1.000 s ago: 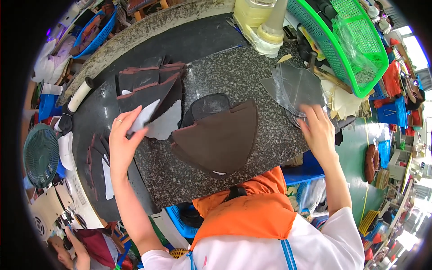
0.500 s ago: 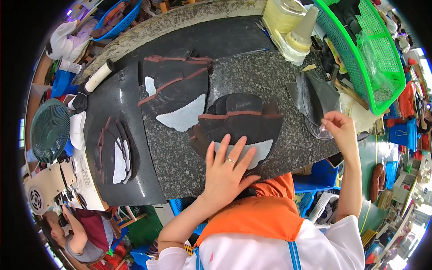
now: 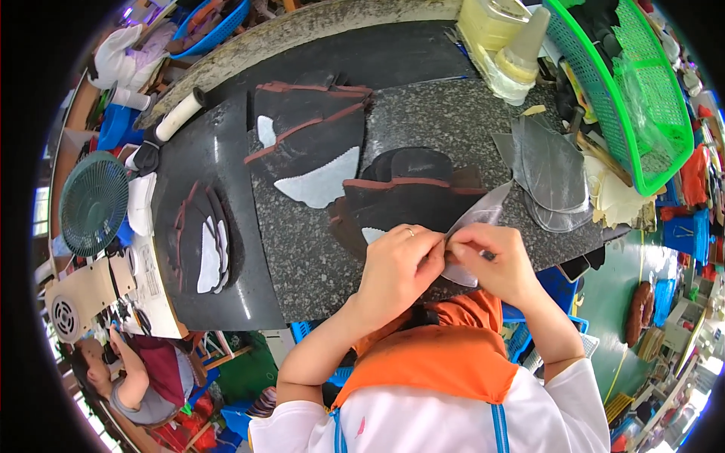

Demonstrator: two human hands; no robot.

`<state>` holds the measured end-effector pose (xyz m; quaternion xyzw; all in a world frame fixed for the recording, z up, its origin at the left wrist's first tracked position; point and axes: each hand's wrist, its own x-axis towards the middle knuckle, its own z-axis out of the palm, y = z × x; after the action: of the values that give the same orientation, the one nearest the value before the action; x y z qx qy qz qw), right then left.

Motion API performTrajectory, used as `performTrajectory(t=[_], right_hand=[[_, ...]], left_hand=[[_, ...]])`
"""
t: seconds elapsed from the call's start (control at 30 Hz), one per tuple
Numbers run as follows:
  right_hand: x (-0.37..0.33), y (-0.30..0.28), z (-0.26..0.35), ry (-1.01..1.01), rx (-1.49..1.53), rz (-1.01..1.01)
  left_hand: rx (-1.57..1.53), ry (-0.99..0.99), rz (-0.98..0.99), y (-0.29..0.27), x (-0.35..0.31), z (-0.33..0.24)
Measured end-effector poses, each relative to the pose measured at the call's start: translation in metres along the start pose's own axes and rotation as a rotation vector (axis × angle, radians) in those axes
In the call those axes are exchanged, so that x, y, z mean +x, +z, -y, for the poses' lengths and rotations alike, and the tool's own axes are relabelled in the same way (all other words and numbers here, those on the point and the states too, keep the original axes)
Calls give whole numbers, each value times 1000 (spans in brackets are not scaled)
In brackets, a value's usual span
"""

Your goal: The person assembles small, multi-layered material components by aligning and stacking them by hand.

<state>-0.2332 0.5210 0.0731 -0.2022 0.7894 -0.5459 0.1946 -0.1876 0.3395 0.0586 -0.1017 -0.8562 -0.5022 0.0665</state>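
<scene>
A thin grey curved sheet piece (image 3: 483, 209) stands tilted between my two hands, over the near edge of the stone slab. My right hand (image 3: 498, 263) pinches it, and a small dark spot shows between those fingers. My left hand (image 3: 400, 266) is closed, its fingertips meeting the right ones at the sheet's lower part, which they hide. Just beyond lies a stack of black shoe-upper pieces (image 3: 408, 202) with a reddish-brown edge and a light grey patch, partly covered by my left hand. To the right rests a pile of similar grey sheet pieces (image 3: 555, 170).
More black upper pieces lie in a pile (image 3: 313, 124) at the far left of the slab (image 3: 302, 264) and another (image 3: 202, 245) farther left. A glue container with a cone (image 3: 521, 57) and a green basket (image 3: 642, 98) stand far right. A co-worker (image 3: 143, 377) sits lower left.
My right hand has taken a grey sheet piece from the right pile and brought it left. My left hand has risen from the black stack and closed beside it. The view has shifted slightly.
</scene>
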Motion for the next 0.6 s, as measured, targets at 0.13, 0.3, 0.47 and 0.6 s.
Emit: performTrajectory(t=[0.13,0.3,0.47,0.6], right_hand=[[0,-4,-6,297,333,38],[9,10,1,88,85,-20],[14,11,10,44,-45,-7],[19,4,9,143,35,21]], left_hand=[[-514,-329,-128,3,-15,15],[-193,-72,-172,16,-21,3],[-11,-9,-134,9,-22,-9],[15,-92,-117,1,-19,-15]])
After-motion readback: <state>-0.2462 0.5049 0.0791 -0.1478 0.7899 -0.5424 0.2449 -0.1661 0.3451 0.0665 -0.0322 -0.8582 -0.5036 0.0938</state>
